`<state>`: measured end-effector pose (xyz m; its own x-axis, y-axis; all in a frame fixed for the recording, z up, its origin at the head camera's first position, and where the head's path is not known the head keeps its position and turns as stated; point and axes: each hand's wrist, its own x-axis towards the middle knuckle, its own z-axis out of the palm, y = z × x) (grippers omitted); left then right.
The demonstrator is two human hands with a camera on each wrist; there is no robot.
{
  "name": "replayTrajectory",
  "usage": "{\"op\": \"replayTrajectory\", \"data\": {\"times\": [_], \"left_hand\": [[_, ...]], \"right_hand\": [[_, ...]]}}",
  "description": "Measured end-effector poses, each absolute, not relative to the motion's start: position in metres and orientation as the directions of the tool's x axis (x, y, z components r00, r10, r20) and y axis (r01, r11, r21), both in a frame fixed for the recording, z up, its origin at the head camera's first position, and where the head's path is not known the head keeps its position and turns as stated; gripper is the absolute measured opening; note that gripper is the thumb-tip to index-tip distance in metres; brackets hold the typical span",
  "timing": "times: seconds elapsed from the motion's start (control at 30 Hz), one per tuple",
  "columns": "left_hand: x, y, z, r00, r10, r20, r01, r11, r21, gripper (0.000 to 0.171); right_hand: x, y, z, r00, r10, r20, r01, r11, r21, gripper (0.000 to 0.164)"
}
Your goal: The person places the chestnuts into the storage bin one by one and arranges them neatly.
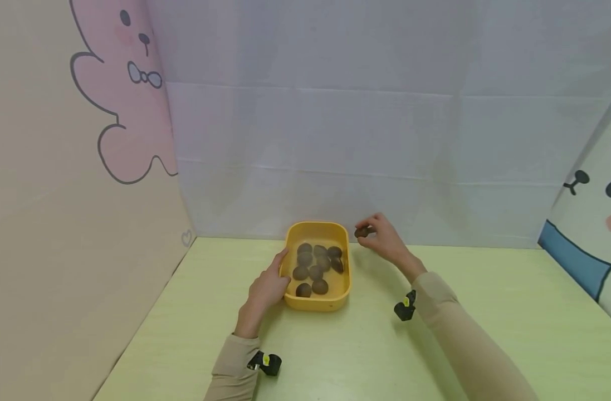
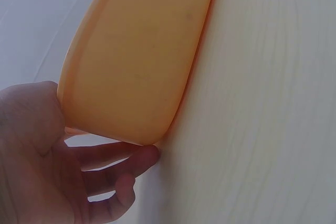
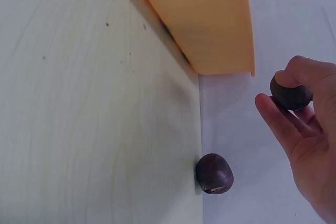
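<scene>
A yellow plastic bin [image 1: 317, 304] stands on the table with several dark brown chestnuts [image 1: 316, 272] spread over its floor. My left hand [image 1: 268, 287] grips the bin's left side, thumb over the rim and fingers against the outer wall. To the right of the bin's far end, my right hand [image 1: 385, 239] pinches one chestnut [image 3: 290, 95] between thumb and fingers, raised off the tabletop. Below that hand another chestnut [image 3: 214, 173] lies at the table's back edge, seen only in the right wrist view.
A pale wood-grain table [image 1: 465, 317] runs back to a white sheet [image 1: 375, 133] hung behind it. On the left, a wall panel [image 1: 84, 223] carries a pink cartoon animal; a second panel [image 1: 591, 223] stands at the right. Black cameras are strapped to both wrists.
</scene>
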<state>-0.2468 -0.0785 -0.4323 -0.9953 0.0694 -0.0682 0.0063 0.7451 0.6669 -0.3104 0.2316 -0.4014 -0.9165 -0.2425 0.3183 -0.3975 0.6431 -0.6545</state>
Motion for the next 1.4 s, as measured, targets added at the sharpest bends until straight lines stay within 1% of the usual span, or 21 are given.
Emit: {"op": "replayTrajectory", "data": {"times": [0.17, 0.3, 0.4, 0.6, 0.73, 0.93, 1.07, 1.23, 1.4], "left_hand": [[-0.247, -0.078, -0.432, -0.995, 0.072, -0.071, 0.006, 0.743, 0.669, 0.068], [-0.246, -0.079, -0.431, -0.995, 0.072, -0.070, 0.007, 0.745, 0.667, 0.068], [-0.246, -0.079, -0.432, -0.995, 0.070, -0.068, 0.008, 0.748, 0.664, 0.068], [-0.246, -0.079, -0.432, -0.995, 0.069, -0.067, 0.007, 0.748, 0.664, 0.067], [-0.246, -0.079, -0.432, -0.995, 0.072, -0.067, 0.009, 0.746, 0.666, 0.067], [-0.246, -0.078, -0.431, -0.995, 0.079, -0.060, 0.018, 0.737, 0.676, 0.068], [-0.245, -0.078, -0.430, -0.995, 0.082, -0.059, 0.021, 0.734, 0.679, 0.068], [-0.245, -0.078, -0.430, -0.995, 0.082, -0.059, 0.021, 0.738, 0.675, 0.068], [-0.245, -0.078, -0.430, -0.995, 0.081, -0.060, 0.020, 0.740, 0.672, 0.068]], "right_hand": [[-0.308, 0.225, -0.396, -0.890, -0.293, 0.351, -0.456, 0.617, -0.642, 0.033], [-0.305, 0.219, -0.394, -0.877, -0.305, 0.370, -0.479, 0.597, -0.643, 0.040], [-0.301, 0.214, -0.393, -0.871, -0.318, 0.374, -0.490, 0.597, -0.635, 0.041], [-0.293, 0.202, -0.390, -0.838, -0.390, 0.382, -0.545, 0.634, -0.548, 0.039], [-0.290, 0.197, -0.391, -0.815, -0.433, 0.386, -0.579, 0.627, -0.521, 0.037], [-0.285, 0.187, -0.394, -0.799, -0.494, 0.344, -0.601, 0.620, -0.504, 0.034], [-0.282, 0.182, -0.391, -0.797, -0.525, 0.297, -0.602, 0.659, -0.450, 0.034], [-0.282, 0.176, -0.391, -0.817, -0.528, 0.230, -0.575, 0.727, -0.375, 0.034], [-0.282, 0.173, -0.394, -0.834, -0.520, 0.186, -0.551, 0.756, -0.354, 0.035]]}}
